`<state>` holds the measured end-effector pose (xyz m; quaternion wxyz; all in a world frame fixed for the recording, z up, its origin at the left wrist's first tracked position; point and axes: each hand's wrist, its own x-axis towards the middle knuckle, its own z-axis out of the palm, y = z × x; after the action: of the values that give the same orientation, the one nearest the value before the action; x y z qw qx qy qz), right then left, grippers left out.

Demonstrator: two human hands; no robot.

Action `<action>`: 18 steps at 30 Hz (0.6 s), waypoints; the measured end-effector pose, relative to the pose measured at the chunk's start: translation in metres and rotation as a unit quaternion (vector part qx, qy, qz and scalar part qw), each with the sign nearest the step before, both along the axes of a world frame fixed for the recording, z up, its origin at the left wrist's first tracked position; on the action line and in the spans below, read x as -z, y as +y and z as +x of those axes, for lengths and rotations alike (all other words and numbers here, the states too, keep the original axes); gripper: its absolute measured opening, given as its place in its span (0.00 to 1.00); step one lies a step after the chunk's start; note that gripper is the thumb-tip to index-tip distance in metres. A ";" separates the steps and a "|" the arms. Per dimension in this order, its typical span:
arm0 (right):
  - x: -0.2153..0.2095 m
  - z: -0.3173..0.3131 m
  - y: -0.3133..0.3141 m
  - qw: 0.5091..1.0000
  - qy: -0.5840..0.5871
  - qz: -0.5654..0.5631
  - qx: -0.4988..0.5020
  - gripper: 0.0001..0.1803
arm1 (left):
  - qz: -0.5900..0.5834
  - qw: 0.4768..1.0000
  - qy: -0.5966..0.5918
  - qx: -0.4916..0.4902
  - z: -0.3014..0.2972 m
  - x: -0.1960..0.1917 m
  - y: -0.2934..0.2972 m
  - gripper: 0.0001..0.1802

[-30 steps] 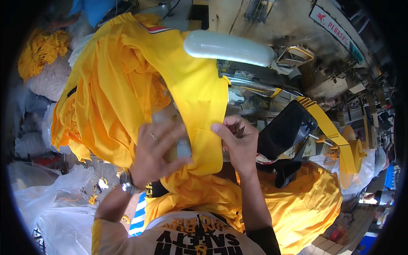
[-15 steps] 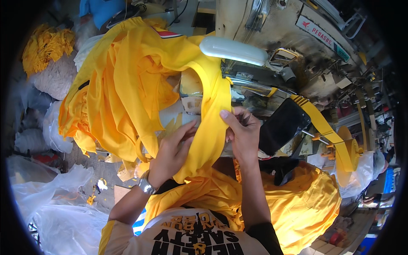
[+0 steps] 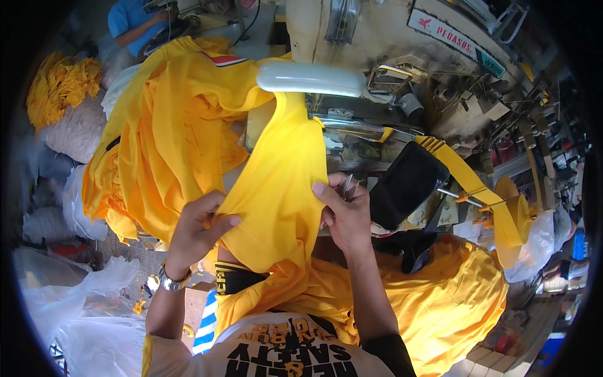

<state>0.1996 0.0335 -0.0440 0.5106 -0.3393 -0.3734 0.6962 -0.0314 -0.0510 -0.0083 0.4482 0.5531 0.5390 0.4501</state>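
A yellow fabric panel (image 3: 273,182) is stretched flat between my two hands, its far end running to the sewing machine's needle area. My left hand (image 3: 200,229) pinches the panel's left edge, thumb on top. My right hand (image 3: 348,213) pinches the right edge between thumb and fingers; a slim metal tool (image 3: 347,183), perhaps snips or tweezers, sticks up among its fingers. The sewing machine (image 3: 342,122) has a long white cover over the panel. More of the yellow cloth (image 3: 163,138) lies bunched to the left, with a striped trim at its far edge.
A black phone (image 3: 409,185) stands right of my right hand. Beyond it, a yellow tape (image 3: 461,176) runs to a reel (image 3: 514,217). Yellow fabric (image 3: 433,301) heaps over my lap to the right. Plastic bags (image 3: 94,308) lie at left; another person (image 3: 135,28) works at far left.
My left hand has moved left and taken hold of the panel's edge, spreading the cloth wider. My right hand still pinches its edge, slightly lower. The view has shifted a little.
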 end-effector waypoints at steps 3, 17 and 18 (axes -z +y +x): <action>0.000 -0.001 -0.002 1.000 -0.002 0.009 0.006 0.07 | 0.018 0.997 0.004 -0.070 -0.007 -0.005 -0.003 0.04; 0.003 -0.008 0.004 0.999 0.032 0.035 -0.025 0.06 | 0.223 0.879 0.371 -0.201 -0.015 0.030 -0.016 0.27; 0.003 -0.005 0.004 0.999 0.022 0.029 -0.014 0.06 | 0.270 0.881 0.332 -0.202 -0.019 0.007 -0.007 0.27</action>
<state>0.1949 0.0372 -0.0469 0.5185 -0.3037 -0.3872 0.6993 -0.0507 -0.0583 -0.0154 -0.0245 0.6489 0.6136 0.4492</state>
